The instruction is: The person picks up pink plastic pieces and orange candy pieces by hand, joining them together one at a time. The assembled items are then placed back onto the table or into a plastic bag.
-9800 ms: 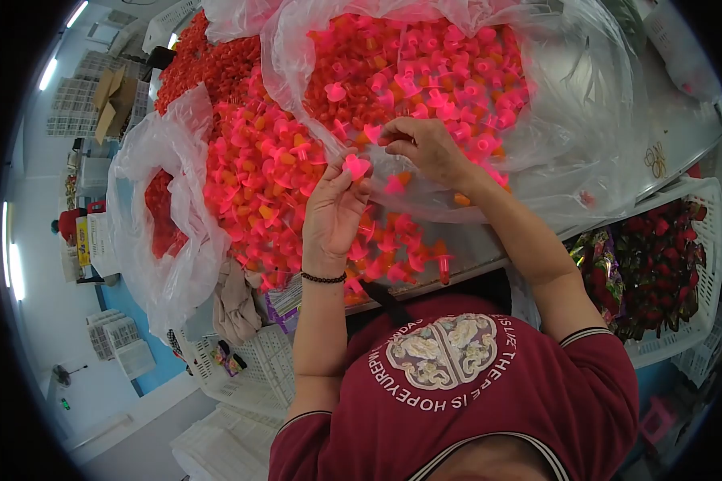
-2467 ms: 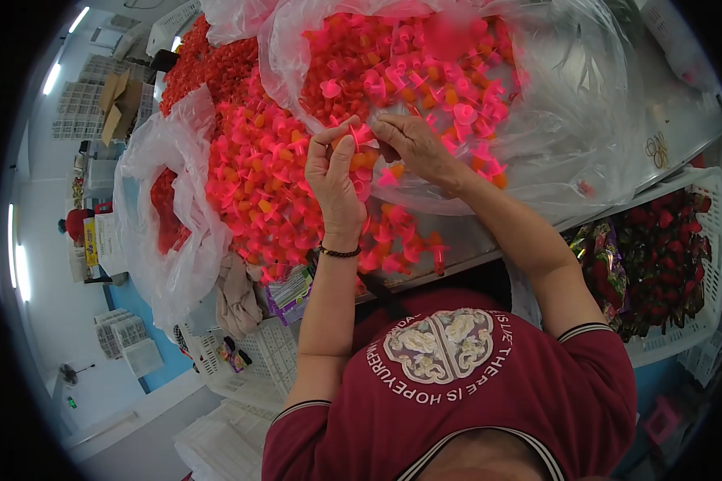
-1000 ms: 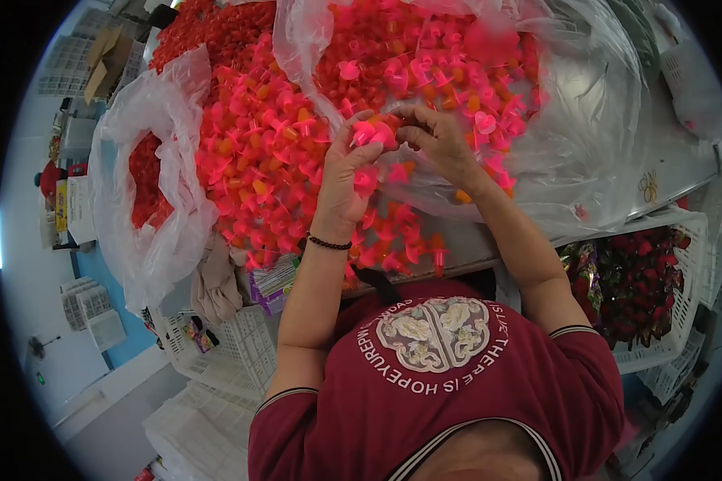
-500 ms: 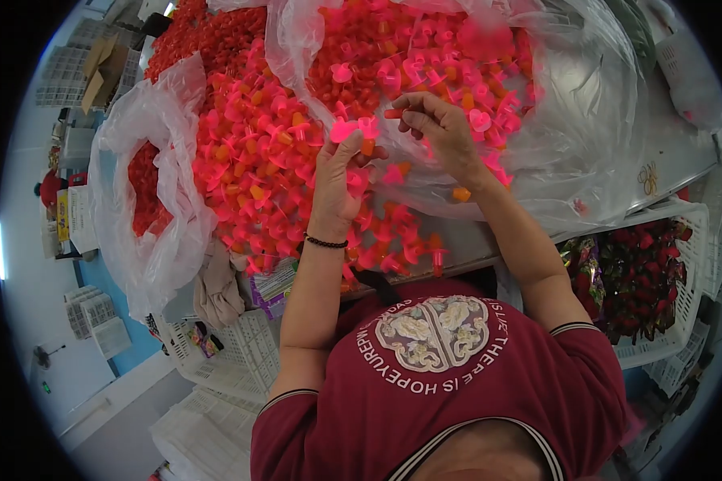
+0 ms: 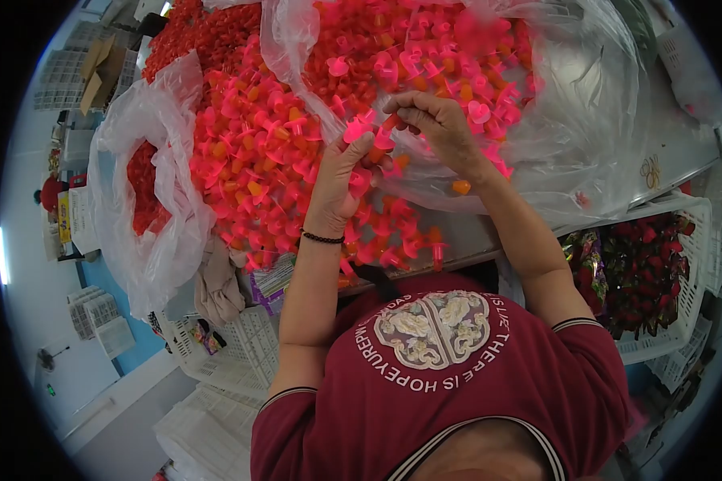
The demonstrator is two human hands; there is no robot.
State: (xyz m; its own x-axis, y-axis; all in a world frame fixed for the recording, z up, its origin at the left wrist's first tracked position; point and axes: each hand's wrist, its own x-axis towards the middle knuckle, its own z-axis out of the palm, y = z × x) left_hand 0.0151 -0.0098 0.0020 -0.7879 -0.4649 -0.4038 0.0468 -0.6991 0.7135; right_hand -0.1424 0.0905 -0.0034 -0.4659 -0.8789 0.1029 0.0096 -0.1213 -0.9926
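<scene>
Joining seems underway inside the table's near edge [image 5: 457,264]: left hand [image 5: 334,183] pinches pink piece [image 5: 358,128], right hand [image 5: 448,138] red piece [image 5: 390,123], calling for careful alignment.

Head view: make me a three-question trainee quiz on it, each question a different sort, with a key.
1. True or false: a dark bracelet circles the left wrist.
2. What fills the white basket beside the right arm?
A. Cardboard
B. Dark red items
C. Tan cloth
3. Fill in the colour: the left hand pinches a bright ____ piece.

Key: 1. True; 2. B; 3. pink.
</scene>
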